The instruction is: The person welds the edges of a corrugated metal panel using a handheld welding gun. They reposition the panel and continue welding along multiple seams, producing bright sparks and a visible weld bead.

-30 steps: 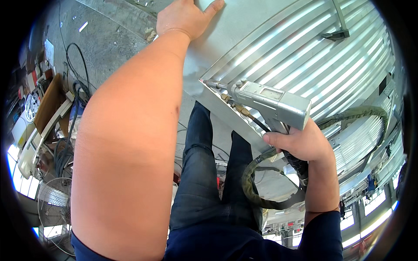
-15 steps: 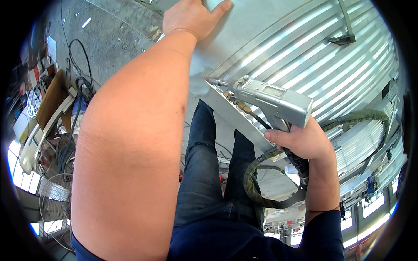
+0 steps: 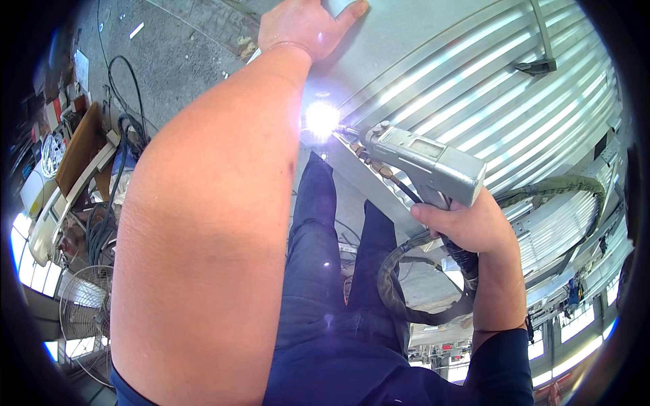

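While dark trousers [image 3: 308, 271] show nearest, the person's right hand [image 3: 464, 220] has its grip closed around the handle of a silver welding gun [image 3: 433, 162]. A sleeved hose [image 3: 555, 184] curves on both sides of that wrist. The gun's nozzle reaches the near-left corner of a ribbed metal panel [image 3: 440, 88], where a white flare [image 3: 322, 120] hides the tip. Welding seems under way at this corner; the glare conceals what is finished there, and how much of the edge is left cannot be told. Farther up, the left hand [image 3: 298, 30] rests on the smooth sheet [image 3: 393, 37] beside the ribs, thumb spread and grip seemingly open, its other fingertips out of view. A hammer-like tool [image 3: 538, 65] lies on the ribs, well apart from the gun. Beyond, at the left, are grey floor [image 3: 183, 68], black cables [image 3: 98, 233], a brown board [image 3: 80, 152] and a fan [image 3: 84, 304]. Whether the clutter there includes containers, or anything inside them, cannot be made out.
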Action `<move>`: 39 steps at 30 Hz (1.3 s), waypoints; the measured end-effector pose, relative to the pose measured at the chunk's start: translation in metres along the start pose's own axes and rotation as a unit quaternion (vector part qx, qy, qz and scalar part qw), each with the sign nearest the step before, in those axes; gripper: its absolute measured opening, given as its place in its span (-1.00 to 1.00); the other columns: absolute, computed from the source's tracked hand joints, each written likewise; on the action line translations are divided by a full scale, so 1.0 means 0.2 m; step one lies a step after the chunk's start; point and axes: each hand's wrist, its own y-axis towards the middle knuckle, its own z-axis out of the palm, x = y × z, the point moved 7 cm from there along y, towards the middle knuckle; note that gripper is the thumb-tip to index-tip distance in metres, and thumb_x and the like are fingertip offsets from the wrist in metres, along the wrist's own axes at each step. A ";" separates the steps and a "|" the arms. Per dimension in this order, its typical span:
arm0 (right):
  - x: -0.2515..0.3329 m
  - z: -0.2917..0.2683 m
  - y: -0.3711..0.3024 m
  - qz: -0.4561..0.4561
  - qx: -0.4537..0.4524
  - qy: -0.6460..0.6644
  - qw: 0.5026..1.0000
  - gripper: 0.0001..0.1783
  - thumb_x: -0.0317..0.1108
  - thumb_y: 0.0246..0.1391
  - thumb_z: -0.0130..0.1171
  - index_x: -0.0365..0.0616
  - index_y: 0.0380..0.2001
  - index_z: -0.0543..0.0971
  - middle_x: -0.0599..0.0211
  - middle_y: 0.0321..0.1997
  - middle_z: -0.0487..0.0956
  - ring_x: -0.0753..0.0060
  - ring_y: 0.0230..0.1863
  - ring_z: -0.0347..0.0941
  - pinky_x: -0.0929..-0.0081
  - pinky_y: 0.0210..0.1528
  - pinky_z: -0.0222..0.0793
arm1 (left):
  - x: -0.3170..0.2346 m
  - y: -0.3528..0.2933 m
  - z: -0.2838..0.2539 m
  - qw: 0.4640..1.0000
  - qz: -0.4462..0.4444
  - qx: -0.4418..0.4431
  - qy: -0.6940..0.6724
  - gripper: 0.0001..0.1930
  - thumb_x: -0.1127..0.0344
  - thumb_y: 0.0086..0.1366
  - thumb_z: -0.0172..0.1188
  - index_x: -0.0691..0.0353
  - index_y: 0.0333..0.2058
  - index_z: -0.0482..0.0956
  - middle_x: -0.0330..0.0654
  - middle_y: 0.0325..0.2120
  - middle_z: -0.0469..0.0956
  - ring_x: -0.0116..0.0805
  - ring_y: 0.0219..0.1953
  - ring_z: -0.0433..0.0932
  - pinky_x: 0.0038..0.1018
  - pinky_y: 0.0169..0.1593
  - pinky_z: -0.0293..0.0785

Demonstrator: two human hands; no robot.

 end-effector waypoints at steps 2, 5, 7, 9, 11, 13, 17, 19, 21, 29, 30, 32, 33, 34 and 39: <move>0.01 0.00 0.00 0.002 0.001 0.000 1.000 -0.40 -0.42 -0.03 0.40 -0.26 0.12 0.50 0.21 -0.01 0.62 0.41 0.00 0.51 0.42 0.07 0.42 | 0.02 0.01 0.03 1.000 -0.002 -0.005 0.002 -0.15 -0.38 0.27 0.00 0.25 0.25 0.32 0.15 0.03 0.55 0.10 0.09 0.54 -0.16 0.16 0.44; 0.00 0.00 -0.01 0.003 -0.001 0.001 1.000 -0.41 -0.42 -0.02 0.39 -0.25 0.12 0.50 0.21 0.00 0.62 0.41 0.00 0.51 0.42 0.07 0.42 | 0.03 0.02 0.04 1.000 -0.001 -0.003 0.000 -0.16 -0.39 0.27 -0.01 0.25 0.24 0.33 0.15 0.03 0.56 0.10 0.08 0.54 -0.16 0.15 0.44; -0.01 0.00 -0.01 0.006 0.001 0.000 1.000 -0.40 -0.42 -0.02 0.39 -0.25 0.13 0.50 0.22 0.00 0.62 0.41 0.00 0.51 0.42 0.06 0.43 | 0.03 0.02 0.04 1.000 -0.003 -0.002 0.000 -0.16 -0.39 0.27 -0.01 0.26 0.23 0.33 0.14 0.02 0.56 0.09 0.08 0.54 -0.16 0.15 0.44; -0.02 -0.01 -0.02 0.013 0.004 -0.002 1.000 -0.40 -0.42 -0.02 0.39 -0.25 0.13 0.49 0.22 0.00 0.61 0.41 0.00 0.51 0.42 0.05 0.43 | 0.04 0.02 0.04 1.000 -0.005 -0.002 0.000 -0.16 -0.39 0.27 -0.01 0.26 0.23 0.34 0.14 0.02 0.56 0.09 0.08 0.55 -0.16 0.15 0.44; -0.03 -0.01 -0.02 0.005 0.001 -0.005 1.000 -0.39 -0.42 -0.03 0.40 -0.25 0.14 0.49 0.22 0.00 0.61 0.42 0.00 0.50 0.43 0.05 0.44 | 0.04 0.03 0.05 1.000 -0.005 0.000 -0.003 -0.16 -0.40 0.27 -0.01 0.26 0.22 0.35 0.14 0.02 0.56 0.09 0.07 0.55 -0.16 0.15 0.44; -0.03 -0.01 -0.02 -0.001 0.002 0.005 1.000 -0.39 -0.42 -0.03 0.40 -0.25 0.14 0.48 0.22 0.00 0.61 0.42 -0.01 0.50 0.43 0.04 0.44 | 0.04 0.03 0.05 1.000 -0.004 0.001 -0.002 -0.16 -0.40 0.27 -0.02 0.26 0.21 0.36 0.14 0.01 0.56 0.08 0.07 0.55 -0.16 0.14 0.44; -0.04 -0.02 -0.05 0.012 -0.010 0.018 1.000 -0.37 -0.43 -0.06 0.42 -0.26 0.13 0.49 0.25 0.00 0.60 0.44 -0.01 0.49 0.44 0.03 0.44 | 0.04 0.03 0.05 1.000 -0.002 0.001 -0.003 -0.16 -0.41 0.27 -0.02 0.26 0.20 0.37 0.13 0.01 0.57 0.08 0.06 0.55 -0.16 0.14 0.44; -0.07 -0.04 -0.07 0.022 -0.020 0.036 0.999 -0.36 -0.45 -0.08 0.42 -0.27 0.13 0.48 0.28 -0.01 0.60 0.46 -0.02 0.48 0.45 0.01 0.43 | 0.05 0.03 0.05 1.000 -0.003 0.004 -0.003 -0.16 -0.41 0.27 -0.02 0.26 0.19 0.38 0.13 0.00 0.57 0.08 0.06 0.55 -0.16 0.14 0.44; -0.08 -0.05 -0.09 0.025 -0.026 0.053 0.998 -0.35 -0.47 -0.08 0.42 -0.28 0.13 0.48 0.29 -0.02 0.60 0.48 -0.03 0.47 0.45 0.00 0.43 | 0.05 0.03 0.05 1.000 -0.008 0.007 -0.003 -0.16 -0.41 0.27 -0.02 0.27 0.20 0.38 0.13 0.01 0.56 0.07 0.06 0.55 -0.16 0.14 0.44; -0.06 -0.04 -0.09 0.030 -0.010 0.065 0.997 -0.39 -0.48 -0.05 0.40 -0.29 0.12 0.48 0.35 -0.10 0.59 0.56 -0.15 0.45 0.51 -0.14 0.44 | 0.04 0.02 0.03 1.000 -0.018 0.009 0.006 -0.16 -0.39 0.27 0.00 0.24 0.23 0.36 0.12 0.03 0.57 0.05 0.08 0.55 -0.19 0.15 0.45; -0.06 -0.04 -0.09 0.028 -0.008 0.063 0.998 -0.38 -0.48 -0.05 0.40 -0.29 0.13 0.48 0.35 -0.09 0.59 0.56 -0.15 0.45 0.51 -0.14 0.44 | 0.04 0.02 0.03 1.000 -0.020 0.008 0.008 -0.17 -0.39 0.27 0.00 0.24 0.23 0.36 0.12 0.03 0.57 0.05 0.08 0.55 -0.19 0.15 0.45; -0.07 -0.05 -0.10 0.040 -0.014 0.042 0.998 -0.38 -0.47 -0.06 0.41 -0.28 0.13 0.48 0.34 -0.09 0.59 0.55 -0.13 0.46 0.50 -0.11 0.45 | 0.04 0.02 0.03 1.000 -0.021 0.007 0.008 -0.17 -0.39 0.27 0.00 0.23 0.24 0.36 0.12 0.02 0.57 0.05 0.08 0.55 -0.19 0.15 0.45; -0.07 -0.06 -0.10 0.046 -0.017 0.031 0.998 -0.38 -0.47 -0.06 0.42 -0.28 0.13 0.48 0.34 -0.08 0.60 0.54 -0.13 0.46 0.50 -0.10 0.45 | 0.03 0.01 0.02 1.000 -0.018 0.008 0.004 -0.17 -0.39 0.27 0.00 0.23 0.24 0.36 0.12 0.02 0.57 0.05 0.08 0.55 -0.19 0.15 0.45; -0.08 -0.07 -0.11 0.047 -0.018 0.034 0.998 -0.38 -0.47 -0.06 0.42 -0.28 0.13 0.49 0.34 -0.08 0.60 0.53 -0.11 0.46 0.49 -0.08 0.44 | 0.02 0.00 0.01 1.000 -0.014 0.008 0.001 -0.17 -0.39 0.27 0.01 0.22 0.24 0.36 0.12 0.02 0.57 0.05 0.08 0.56 -0.19 0.14 0.45; -0.12 -0.10 -0.13 0.049 -0.018 0.042 0.998 -0.38 -0.46 -0.06 0.43 -0.26 0.12 0.49 0.31 -0.05 0.60 0.48 -0.05 0.47 0.46 0.01 0.43 | 0.02 -0.01 0.00 1.000 -0.015 0.011 -0.005 -0.15 -0.40 0.26 0.01 0.23 0.25 0.35 0.13 0.02 0.57 0.06 0.07 0.56 -0.18 0.14 0.46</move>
